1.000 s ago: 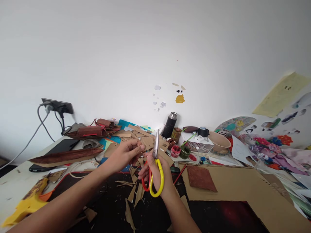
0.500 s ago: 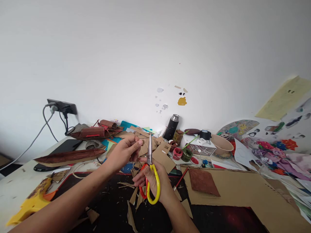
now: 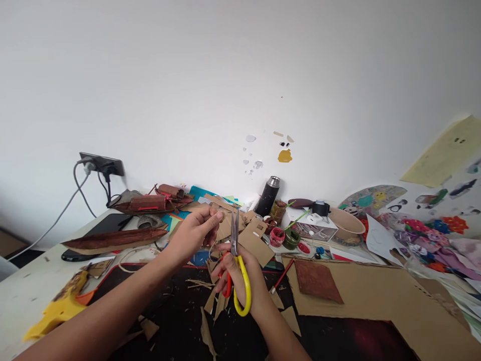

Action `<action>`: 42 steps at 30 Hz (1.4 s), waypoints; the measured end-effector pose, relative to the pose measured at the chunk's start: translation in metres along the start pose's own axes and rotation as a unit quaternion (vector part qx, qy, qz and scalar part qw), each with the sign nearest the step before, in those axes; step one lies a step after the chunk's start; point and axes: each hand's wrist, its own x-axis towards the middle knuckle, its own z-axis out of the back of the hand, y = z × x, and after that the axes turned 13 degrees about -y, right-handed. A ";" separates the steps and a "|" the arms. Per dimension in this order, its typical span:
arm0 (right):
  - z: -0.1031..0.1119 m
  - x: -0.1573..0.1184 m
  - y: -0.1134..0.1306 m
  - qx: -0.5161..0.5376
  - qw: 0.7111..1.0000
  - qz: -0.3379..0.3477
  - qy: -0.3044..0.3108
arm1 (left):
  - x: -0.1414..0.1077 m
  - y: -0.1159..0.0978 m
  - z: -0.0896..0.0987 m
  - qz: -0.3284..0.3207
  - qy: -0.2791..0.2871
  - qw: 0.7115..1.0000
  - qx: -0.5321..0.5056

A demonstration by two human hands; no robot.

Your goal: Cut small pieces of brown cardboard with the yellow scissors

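Observation:
My right hand (image 3: 244,273) is wrapped round a pair of scissors (image 3: 235,235) with one yellow and one red handle. Their blades point up and stand slightly apart. To the left, my left hand (image 3: 199,225) is closed in a pinch, thumb against fingers. Whatever it holds is too small or hidden to name; a thin pale strip (image 3: 212,246) curves below it near my right fingers. Under both hands, cardboard scraps (image 3: 210,306) lie on a dark mat (image 3: 180,321).
A yellow glue gun (image 3: 56,313) lies at left, near brown cardboard boat shapes (image 3: 116,240). Behind stand a black flask (image 3: 268,195) and open paint jars (image 3: 277,237). A large cardboard sheet (image 3: 361,286) with a brown painted square (image 3: 318,282) is at right.
The scissor blades have parted from nearly closed to slightly apart. My left hand keeps its pinch in about the same place. The view has shifted a little.

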 end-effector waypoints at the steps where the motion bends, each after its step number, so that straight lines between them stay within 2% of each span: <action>1: 0.000 0.001 -0.001 -0.003 1.000 0.003 -0.012 | 0.000 0.000 0.000 0.000 0.001 1.000 0.003; 3: 0.001 0.001 -0.003 -0.007 1.000 0.010 -0.025 | -0.001 0.000 0.000 -0.001 0.001 1.000 0.012; 9: 0.001 -0.001 -0.005 -0.046 0.999 0.019 -0.002 | -0.003 0.001 0.001 0.000 0.005 0.999 0.034; 21: 0.000 -0.002 -0.003 -0.063 0.998 0.021 -0.009 | -0.002 0.010 0.000 -0.018 0.024 0.998 0.062; 35: 0.001 0.000 -0.010 -0.074 0.996 0.042 -0.009 | -0.003 0.012 0.000 -0.015 0.046 0.998 0.047; 42: 0.003 0.001 -0.009 -0.113 0.991 0.073 -0.022 | -0.003 0.013 0.000 -0.005 0.050 0.998 0.040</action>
